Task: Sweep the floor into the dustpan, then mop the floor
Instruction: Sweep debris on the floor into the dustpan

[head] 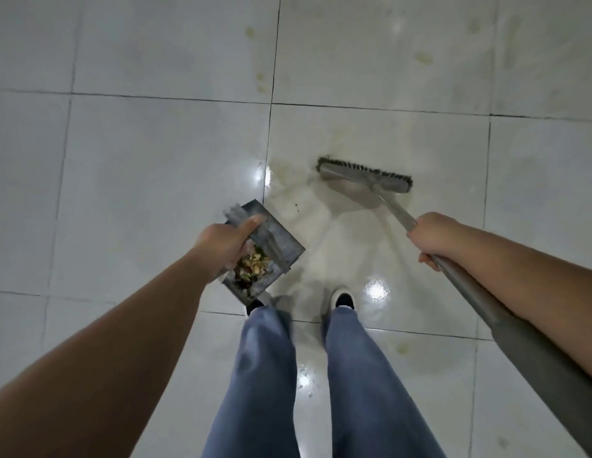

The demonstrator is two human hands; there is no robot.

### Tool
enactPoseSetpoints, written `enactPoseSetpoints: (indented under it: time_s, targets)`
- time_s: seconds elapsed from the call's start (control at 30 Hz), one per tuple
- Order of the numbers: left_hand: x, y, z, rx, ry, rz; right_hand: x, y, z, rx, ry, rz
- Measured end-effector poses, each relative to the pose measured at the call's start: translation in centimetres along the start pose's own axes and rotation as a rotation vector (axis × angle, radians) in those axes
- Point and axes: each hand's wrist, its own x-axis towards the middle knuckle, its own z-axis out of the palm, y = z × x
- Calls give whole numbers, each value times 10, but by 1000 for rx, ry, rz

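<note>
My left hand (222, 244) grips the handle of a grey dustpan (281, 244), held above the floor and tilted. A pile of yellowish and dark scraps (251, 266) lies in its pan. My right hand (432, 238) is curled round the grey handle (395, 211) of a broom. The broom's head (364, 175), with dark bristles, rests on the white tiled floor (155, 160) ahead of me to the right. A few dark crumbs (296, 206) lie on the tile between dustpan and broom.
My two legs in blue trousers and black-and-white shoes (342, 299) stand below the dustpan. The tile around the broom looks wet and smeared. Yellowish stains (261, 82) dot the floor farther ahead and another stain (402, 348) lies near my right foot.
</note>
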Motion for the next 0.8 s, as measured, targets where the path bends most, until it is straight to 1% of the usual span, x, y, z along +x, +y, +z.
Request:
enactPoseSetpoints:
  time_s: [0.03,0.1,0.17,0.23,0.33,0.4,0.47,0.57,0.67,0.73,0.8]
  targets:
    - [-2,-8,9,-18,18,-23,5,2,-2,-17,6,-1]
    - [-5,-23,26,-55,33,-49,15,4,0,-32,43,-68]
    - [-3,-36,41,-115,39,-64,30,7,6,-91,31,-122]
    - [1,-45,56,-211,41,-120,44,6,11,-73,19,-132]
    - [1,-55,73,-317,-34,-212,66,2,24,-7,6,-181]
    - [0,-62,84,-398,-66,-237,77,-1,33,38,-23,-197]
    - [-2,-69,93,-491,-74,-241,90,-6,45,-12,-36,-215]
    - [-5,-68,106,-589,-117,-234,101,-14,62,-169,-80,-221]
    - [-6,-60,114,-602,-141,-261,90,-6,73,-431,-136,-239]
    - [-6,-56,115,-601,-139,-259,72,11,76,-648,-196,-215]
    - [-8,-56,112,-600,-155,-243,51,28,75,-801,-265,-171]
